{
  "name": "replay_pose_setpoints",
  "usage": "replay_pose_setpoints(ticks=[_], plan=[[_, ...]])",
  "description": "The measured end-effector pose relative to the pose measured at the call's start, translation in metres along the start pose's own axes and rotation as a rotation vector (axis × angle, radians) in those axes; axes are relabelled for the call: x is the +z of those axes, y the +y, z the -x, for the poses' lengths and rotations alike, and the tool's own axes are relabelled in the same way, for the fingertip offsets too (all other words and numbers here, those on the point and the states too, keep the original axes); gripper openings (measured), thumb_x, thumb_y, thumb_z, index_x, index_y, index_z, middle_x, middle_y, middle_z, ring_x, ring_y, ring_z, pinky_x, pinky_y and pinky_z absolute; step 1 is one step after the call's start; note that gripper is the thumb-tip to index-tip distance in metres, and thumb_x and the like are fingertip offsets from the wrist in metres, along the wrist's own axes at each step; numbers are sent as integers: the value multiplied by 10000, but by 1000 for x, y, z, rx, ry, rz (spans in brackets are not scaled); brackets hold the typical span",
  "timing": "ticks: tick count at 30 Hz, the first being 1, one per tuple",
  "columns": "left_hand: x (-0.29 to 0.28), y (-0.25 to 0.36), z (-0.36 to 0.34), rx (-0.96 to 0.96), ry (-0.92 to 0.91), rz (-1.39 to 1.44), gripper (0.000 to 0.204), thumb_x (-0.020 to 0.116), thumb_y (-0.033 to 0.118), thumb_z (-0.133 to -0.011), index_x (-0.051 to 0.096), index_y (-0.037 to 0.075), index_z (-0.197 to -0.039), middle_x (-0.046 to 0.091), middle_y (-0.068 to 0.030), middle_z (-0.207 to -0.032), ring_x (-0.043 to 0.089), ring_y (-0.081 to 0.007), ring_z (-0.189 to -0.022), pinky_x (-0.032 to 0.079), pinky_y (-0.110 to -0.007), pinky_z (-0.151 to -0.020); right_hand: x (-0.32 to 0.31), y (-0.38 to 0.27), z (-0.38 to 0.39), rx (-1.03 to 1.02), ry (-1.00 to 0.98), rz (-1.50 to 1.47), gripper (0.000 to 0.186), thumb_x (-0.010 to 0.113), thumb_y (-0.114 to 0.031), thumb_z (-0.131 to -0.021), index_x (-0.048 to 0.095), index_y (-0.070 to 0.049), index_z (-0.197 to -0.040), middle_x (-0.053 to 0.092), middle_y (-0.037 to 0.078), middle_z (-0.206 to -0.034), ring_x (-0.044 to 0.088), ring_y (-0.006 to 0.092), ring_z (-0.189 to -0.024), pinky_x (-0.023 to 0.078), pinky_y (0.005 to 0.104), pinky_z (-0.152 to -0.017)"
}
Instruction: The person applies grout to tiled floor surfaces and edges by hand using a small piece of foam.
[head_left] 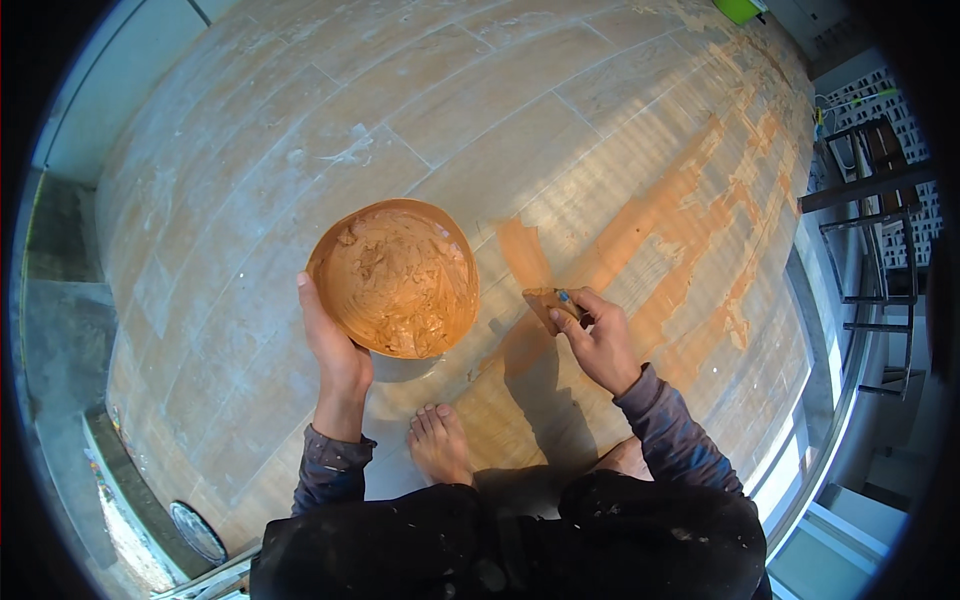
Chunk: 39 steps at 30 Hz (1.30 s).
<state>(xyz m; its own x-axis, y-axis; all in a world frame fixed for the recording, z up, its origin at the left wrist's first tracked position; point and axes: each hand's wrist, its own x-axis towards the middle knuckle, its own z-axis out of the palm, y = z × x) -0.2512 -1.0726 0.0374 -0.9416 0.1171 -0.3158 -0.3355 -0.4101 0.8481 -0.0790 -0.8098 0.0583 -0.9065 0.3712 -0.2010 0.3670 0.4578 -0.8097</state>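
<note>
My left hand point(338, 350) grips a round bowl point(468, 290) by its left side, thumb at the rim. Thick orange-brown paste point(392, 272) fills much of the bowl, which is tipped so that its inside shows. In my right hand point(605, 345) is a putty knife point(545, 306), its blade smeared with the same paste. The blade is low over the tiled floor point(480, 150), by the lower end of a short paste streak point(522, 254); whether it touches cannot be made out. Longer paste bands point(635, 228) run along the tiles up to the right.
My bare left foot point(438, 445) stands below the bowl; the other point(625, 458) is partly hidden by my right arm. A dark metal frame point(880, 215) stands at the right edge. A green container point(738, 10) is at the far right, a round object point(198, 530) at lower left.
</note>
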Motion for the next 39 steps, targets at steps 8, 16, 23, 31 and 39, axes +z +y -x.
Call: replay_pose_setpoints(ticks=[8, 16, 23, 31, 39], plan=[[12, 10, -33, -87, -84, 71, 647, 376, 529, -1132, 490, -17, -1461, 586, -163, -1440, 599, -261, -1306, 497, -408, -1099, 35, -102, -43, -404, -14, 420, 107, 688, -61, -880, 681, 7, -963, 669, 210, -864, 652, 385, -858, 533, 467, -774], [69, 16, -44, -92, 96, 182, 673, 375, 555, -1124, 484, -16, -1462, 584, -162, -1445, 607, -287, -1310, 504, -425, -1105, 10, -114, -65, -315, -151, 233, 152, 723, -70, -908, 697, 1, -1039, 705, 208, -888, 669, 424, -865, 537, 485, -763], [61, 18, -69, -192, 96, 144, 696, 329, 582, -1123, 432, 30, -1534, 531, -138, -1523, 538, -289, -1393, 465, -444, -1158, 15, -105, -114, -226, -588, -223, 264, 731, -108, -972, 701, -1, -1211, 759, 138, -1037, 710, 287, -941, 557, 384, -837], [19, 4, -106, -180, 172, 184, 663, 318, 574, -1128, 394, 85, -1568, 492, -111, -1558, 487, -269, -1437, 438, -443, -1184, -22, -7, -199, 187, -323, -903, 222, 716, -130, -1019, 725, -40, -1222, 743, -18, -1061, 625, 55, -912, 505, 254, -822], [38, -24, -134, -102, 273, 111, 684, 315, 608, -1116, 408, 103, -1569, 477, -96, -1575, 456, -263, -1462, 395, -445, -1212, -140, 135, -401, -54, 434, 201, 183, 741, -128, -921, 770, -2, -1051, 747, 117, -982, 684, 206, -867, 517, 340, -790]])
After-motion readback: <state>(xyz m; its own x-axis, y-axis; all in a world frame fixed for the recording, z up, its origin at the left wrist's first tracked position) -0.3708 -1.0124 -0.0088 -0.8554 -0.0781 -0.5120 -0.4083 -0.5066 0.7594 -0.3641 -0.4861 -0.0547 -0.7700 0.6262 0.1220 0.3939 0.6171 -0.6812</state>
